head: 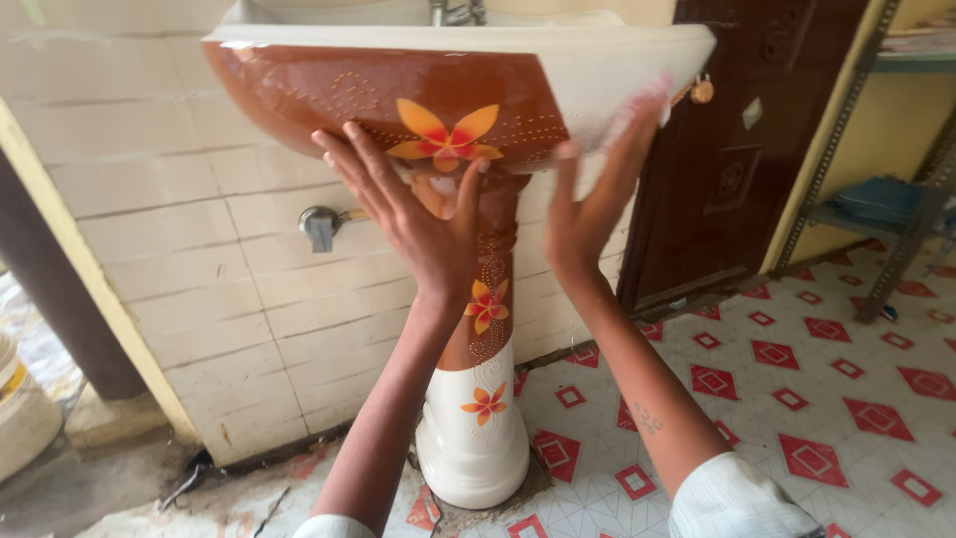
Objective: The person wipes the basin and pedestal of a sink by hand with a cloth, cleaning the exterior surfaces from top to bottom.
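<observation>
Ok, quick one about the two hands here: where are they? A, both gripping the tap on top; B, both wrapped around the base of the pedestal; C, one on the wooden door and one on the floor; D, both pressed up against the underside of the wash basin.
D: the left hand and right hand lie open-palmed against the lower front of the brown flowered wash basin, above its pedestal.

Home washroom: pedestal washbasin [468, 90], tiled wall [199, 249], patterned floor tiles [817, 399], wooden door [737, 149].
</observation>
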